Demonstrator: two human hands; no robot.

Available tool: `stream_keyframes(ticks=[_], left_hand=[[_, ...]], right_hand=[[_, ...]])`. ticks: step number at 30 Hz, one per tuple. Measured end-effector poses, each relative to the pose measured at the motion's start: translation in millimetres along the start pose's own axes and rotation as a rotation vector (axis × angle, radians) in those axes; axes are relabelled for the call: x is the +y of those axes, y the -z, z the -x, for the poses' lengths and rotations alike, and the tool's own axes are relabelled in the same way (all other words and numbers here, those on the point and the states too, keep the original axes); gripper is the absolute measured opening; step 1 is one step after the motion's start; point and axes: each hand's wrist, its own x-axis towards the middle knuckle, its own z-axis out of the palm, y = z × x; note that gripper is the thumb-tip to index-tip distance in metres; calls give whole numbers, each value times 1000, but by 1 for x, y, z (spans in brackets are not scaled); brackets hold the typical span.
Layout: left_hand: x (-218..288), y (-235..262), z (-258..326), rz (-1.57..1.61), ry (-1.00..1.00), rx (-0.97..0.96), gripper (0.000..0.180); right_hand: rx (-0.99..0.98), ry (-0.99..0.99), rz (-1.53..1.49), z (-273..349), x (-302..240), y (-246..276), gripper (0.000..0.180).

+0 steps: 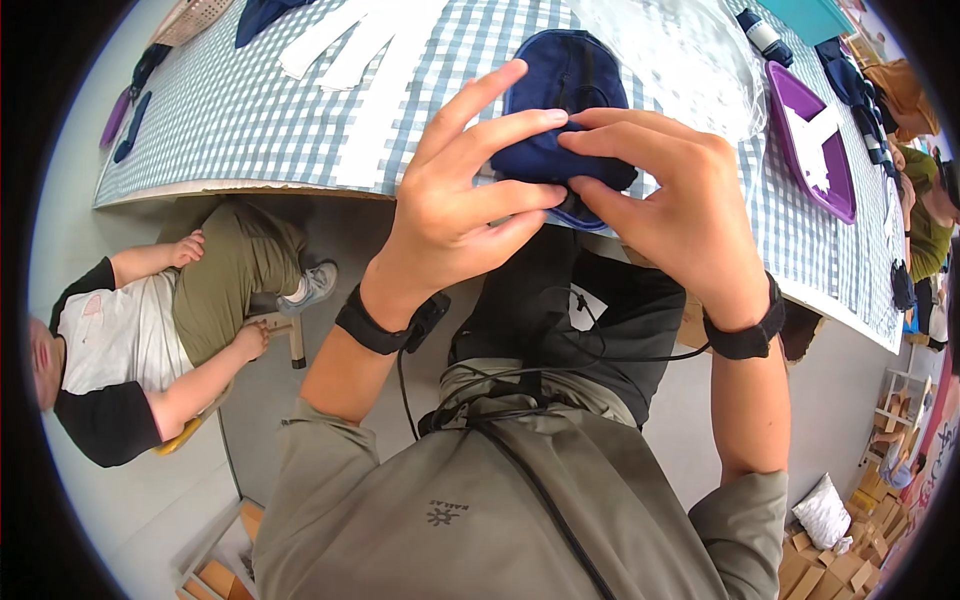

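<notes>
On the table's near edge lies an oval dark blue fabric pouch (545,62) with a piped rim and a dark strip down its middle. Across its near half sits a folded dark blue fabric bundle (525,160). My left hand (455,195) grips the bundle's left part between thumb and fingers, one finger stretched away from it. From the right, my right hand (665,175) pinches the bundle with thumb and fingers near its middle. Both hands' fingertips almost meet there. Black bands circle both wrists, with a thin cable attached.
The table wears a checked cloth (250,130). White strips (375,95) lie left of the pouch, clear plastic bags (690,60) right. Beyond are a purple tray (815,150) with white pieces and a banded blue roll (765,38). A person (140,340) sits at left; cardboard boxes (835,565) lie lower right.
</notes>
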Motion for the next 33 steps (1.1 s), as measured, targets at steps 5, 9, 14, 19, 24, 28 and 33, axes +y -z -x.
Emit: stream_keyframes(ticks=[5,9,14,19,24,28,33], left_hand=[[-9,2,5,11,-11,-67,23],[-8,1,3,73,1,-59,22],[-7,4,-1,117,43,-86,22],[-11,3,-2,183,103,-92,21],[-11,4,-8,238,179,-130,20],[-15,2,-13,306,304,-153,18],[-17,2,-27,353,496,-200,17]], right_hand=[[-14,-50,-41,2,-3,-3,23],[0,-39,-49,2,0,-1,23],[-14,-62,-51,5,0,0,23],[3,-75,-56,9,-1,-2,19],[22,-52,-38,12,-4,1,16],[48,-135,-2,11,-2,-6,15],[50,-191,99,1,-2,-7,13]])
